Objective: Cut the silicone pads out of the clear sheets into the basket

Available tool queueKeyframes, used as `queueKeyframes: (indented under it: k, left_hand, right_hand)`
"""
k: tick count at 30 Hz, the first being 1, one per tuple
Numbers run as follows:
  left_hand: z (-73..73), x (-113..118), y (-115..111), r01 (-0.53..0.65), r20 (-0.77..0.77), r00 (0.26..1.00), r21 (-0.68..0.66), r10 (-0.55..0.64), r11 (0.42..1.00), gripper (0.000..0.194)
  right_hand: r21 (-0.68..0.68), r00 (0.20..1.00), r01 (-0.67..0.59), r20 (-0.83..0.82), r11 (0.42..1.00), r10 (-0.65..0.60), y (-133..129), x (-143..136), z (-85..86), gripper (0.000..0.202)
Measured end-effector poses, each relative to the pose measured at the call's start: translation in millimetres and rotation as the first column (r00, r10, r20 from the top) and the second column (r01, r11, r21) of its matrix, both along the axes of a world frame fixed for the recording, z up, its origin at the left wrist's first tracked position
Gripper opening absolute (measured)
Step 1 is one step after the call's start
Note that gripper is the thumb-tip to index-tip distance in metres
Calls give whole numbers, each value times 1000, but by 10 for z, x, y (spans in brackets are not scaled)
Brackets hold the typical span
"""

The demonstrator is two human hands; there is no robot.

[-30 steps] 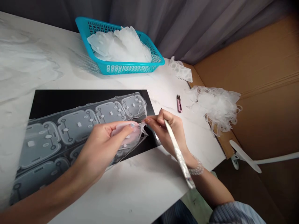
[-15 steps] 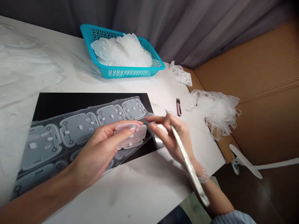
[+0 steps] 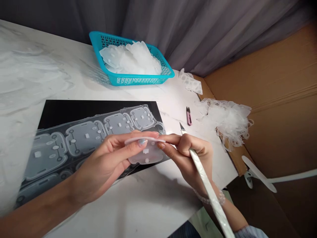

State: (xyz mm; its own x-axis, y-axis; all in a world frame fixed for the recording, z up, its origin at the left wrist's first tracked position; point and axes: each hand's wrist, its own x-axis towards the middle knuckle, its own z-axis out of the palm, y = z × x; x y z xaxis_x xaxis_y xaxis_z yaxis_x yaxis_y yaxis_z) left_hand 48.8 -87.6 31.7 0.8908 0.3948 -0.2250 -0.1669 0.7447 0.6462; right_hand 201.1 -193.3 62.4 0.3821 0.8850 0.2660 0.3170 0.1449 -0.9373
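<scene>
My left hand (image 3: pixel 104 162) pinches a translucent silicone piece (image 3: pixel 147 153) between thumb and fingers, over the right part of a black mat (image 3: pixel 99 106). The thumb and index finger of my right hand (image 3: pixel 190 155) pinch the piece's right edge. A pearly-handled craft knife (image 3: pixel 210 195) is also held in my right hand, its dark pointed blade aimed away from me. Under my hands, a translucent molded sheet (image 3: pixel 85 137) with rows of similar rounded shapes lies on the mat, partly hidden by my left hand and arm.
A blue basket (image 3: pixel 138 80) of translucent pieces stands at the back. Pink-handled snips (image 3: pixel 189 118) lie right of the mat. Stringy scraps (image 3: pixel 228 119) pile up near cardboard (image 3: pixel 272 76). More translucent sheets (image 3: pixel 32 69) cover the left.
My right hand's fingertips have come to the piece and now grip its right edge. The piece has tilted and shifted slightly right. The knife, still in my right hand, is clearer.
</scene>
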Motion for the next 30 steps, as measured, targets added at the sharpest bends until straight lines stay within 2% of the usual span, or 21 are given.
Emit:
queueKeyframes:
  k: [4,11,14,17,20,23,25,28,30]
  left_hand:
    - [-29,-8,4,25,9,1000,-119,-24,993,22]
    - [25,10,16,19,29,999,-149,-15,989,18]
    - [53,18,20,-23,-24,1000,-162,20,986,17]
    - [70,32,35,-98,-144,987,-161,75,982,23]
    - [94,54,55,-144,-241,965,-156,104,977,28]
    - [134,69,75,-133,-233,968,-151,96,980,28]
    - [154,67,80,-160,-211,968,-113,133,981,32]
    - [128,59,72,-325,-264,915,-30,306,945,39]
    - [70,74,73,-413,-337,855,20,395,911,41]
  right_hand:
    - [-19,1000,2,-19,1000,-2,1,4,8,51]
    - [-70,995,23,-92,997,-30,11,-32,50,53]
    - [-121,956,8,-290,993,-43,55,7,23,54]
    - [-168,856,-74,-517,983,-24,124,93,-36,57]
    - [-228,795,-97,-604,969,-62,168,135,-69,59]
    - [-254,792,-84,-604,964,-90,169,114,-45,60]
    - [-252,817,-57,-567,966,-100,183,138,-16,60]
    - [-197,891,116,-412,973,-190,368,385,11,57]
    - [-91,917,254,-293,963,-270,697,683,44,54]
